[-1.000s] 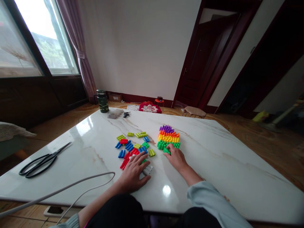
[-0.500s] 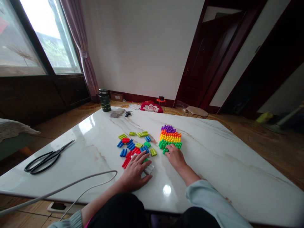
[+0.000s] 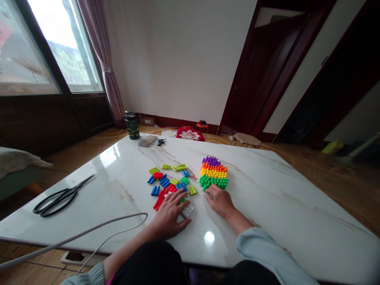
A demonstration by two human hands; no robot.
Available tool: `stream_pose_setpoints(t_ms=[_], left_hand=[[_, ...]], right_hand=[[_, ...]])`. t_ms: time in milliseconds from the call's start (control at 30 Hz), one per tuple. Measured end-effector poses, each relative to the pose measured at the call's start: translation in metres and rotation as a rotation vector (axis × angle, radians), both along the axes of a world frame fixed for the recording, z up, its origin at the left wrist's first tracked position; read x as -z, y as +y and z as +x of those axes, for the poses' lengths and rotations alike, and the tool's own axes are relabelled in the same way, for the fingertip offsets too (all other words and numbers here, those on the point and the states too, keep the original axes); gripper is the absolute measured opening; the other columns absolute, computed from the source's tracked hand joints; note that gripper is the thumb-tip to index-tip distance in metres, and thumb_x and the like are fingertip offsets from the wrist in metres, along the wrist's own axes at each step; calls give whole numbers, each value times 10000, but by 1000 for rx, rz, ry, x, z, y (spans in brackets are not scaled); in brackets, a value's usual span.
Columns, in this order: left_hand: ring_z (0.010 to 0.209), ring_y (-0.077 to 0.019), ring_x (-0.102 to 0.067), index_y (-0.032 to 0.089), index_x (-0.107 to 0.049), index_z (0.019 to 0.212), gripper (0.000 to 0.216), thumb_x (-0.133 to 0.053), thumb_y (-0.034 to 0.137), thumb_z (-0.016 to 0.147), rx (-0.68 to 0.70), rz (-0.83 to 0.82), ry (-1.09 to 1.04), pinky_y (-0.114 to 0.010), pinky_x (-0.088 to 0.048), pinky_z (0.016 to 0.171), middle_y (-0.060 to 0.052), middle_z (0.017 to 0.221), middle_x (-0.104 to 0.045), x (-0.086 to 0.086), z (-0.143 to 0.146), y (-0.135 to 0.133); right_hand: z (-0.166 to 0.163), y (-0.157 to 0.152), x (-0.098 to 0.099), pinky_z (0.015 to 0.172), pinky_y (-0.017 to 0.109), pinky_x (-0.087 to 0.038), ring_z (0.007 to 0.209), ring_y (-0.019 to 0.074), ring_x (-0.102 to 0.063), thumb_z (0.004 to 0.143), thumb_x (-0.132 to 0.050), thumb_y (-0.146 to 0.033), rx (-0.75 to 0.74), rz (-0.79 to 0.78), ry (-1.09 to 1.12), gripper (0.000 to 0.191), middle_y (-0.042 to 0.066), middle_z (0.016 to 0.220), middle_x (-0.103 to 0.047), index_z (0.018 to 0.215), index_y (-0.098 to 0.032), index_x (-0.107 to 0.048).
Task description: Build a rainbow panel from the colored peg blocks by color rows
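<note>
Both flat, open: left hand (image 3: pixel 170 211) on loose pegs (image 3: pixel 166 183), right hand (image 3: pixel 219 201) beside peg block (image 3: pixel 214 174); white marble desk (image 3: pixel 282 206) bare rightward

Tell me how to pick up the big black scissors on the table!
Take the black metal scissors by the two loop handles, coming from the near, left table edge. The handles point that way and lie flat on the white marble table; the blades' pointed tip faces away, toward the table's middle.

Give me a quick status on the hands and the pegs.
Left hand flat on loose pegs, grip open. Right hand beside green row of assembled peg block, holding nothing visible. Scissors and cable lie apart, left.
</note>
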State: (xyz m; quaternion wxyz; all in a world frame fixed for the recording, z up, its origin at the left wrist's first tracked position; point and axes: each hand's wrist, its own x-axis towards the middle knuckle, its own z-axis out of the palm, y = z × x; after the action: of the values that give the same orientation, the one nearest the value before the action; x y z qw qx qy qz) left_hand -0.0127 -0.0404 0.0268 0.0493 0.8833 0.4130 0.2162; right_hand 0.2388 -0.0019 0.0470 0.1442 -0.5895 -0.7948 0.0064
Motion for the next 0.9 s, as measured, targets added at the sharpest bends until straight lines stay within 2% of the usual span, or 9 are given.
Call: stream_pose_setpoints(t_ms=[167,333,400,533,633,767,900], left_hand=[[1422,-314,-325,283,-562,1288,494,-613,421,817,3,4,-14,-551,-287,1155,-61,1523,-406,0,0,0],[1422,-313,-325,284,-573,1268,484,-626,415,805,2,3,-30,-542,-291,1156,-57,1514,-421,0,0,0],[1420,-314,-329,287,-569,1270,485,-622,425,807,0,-11,-32,-548,-289,1155,-50,1515,-420,-2,0,0],[1412,-323,-339,286,-580,1258,475,-616,446,812,-14,-30,-28,-554,-299,1149,-46,1512,-423,-4,0,-2],[1407,-332,-346,275,-585,1254,482,-622,448,805,-21,-32,-20,-556,-303,1148,-47,1509,-429,-3,1,-2],[1402,-338,-352,271,-588,1251,494,-629,465,798,-14,-18,-32,-559,-300,1152,-53,1501,-438,-2,0,-1],[1400,-341,-352,270,-590,1255,492,-621,474,808,-16,-13,-43,-560,-303,1147,-65,1488,-453,-2,0,-1]], right_hand=[[-4,-1,0,791,220,-454,964,156,-647,913,-518,-334,29,-20,-31,305,31,1125,-671,1174,-258,-657],[-16,4,-6,781,214,-448,922,151,-650,949,-459,-341,70,-11,-27,279,35,1014,-701,1022,-245,-710],[-29,13,-15,793,223,-447,920,154,-645,959,-435,-320,20,9,-30,293,46,1003,-700,1001,-235,-712],[-69,43,-38,839,253,-449,1009,177,-619,920,-446,-190,-154,-2,-95,307,62,1051,-688,1097,-245,-691],[-95,64,-48,850,289,-462,1055,200,-609,861,-491,-130,-193,-73,-187,359,59,1103,-676,1120,-277,-693],[-109,75,-39,838,335,-479,1007,235,-637,828,-544,-137,-128,-173,-266,342,92,1097,-667,1096,-270,-711],[-105,71,-26,878,328,-472,1063,240,-608,838,-507,-128,-135,-121,-207,342,129,1125,-640,1119,-201,-688]])
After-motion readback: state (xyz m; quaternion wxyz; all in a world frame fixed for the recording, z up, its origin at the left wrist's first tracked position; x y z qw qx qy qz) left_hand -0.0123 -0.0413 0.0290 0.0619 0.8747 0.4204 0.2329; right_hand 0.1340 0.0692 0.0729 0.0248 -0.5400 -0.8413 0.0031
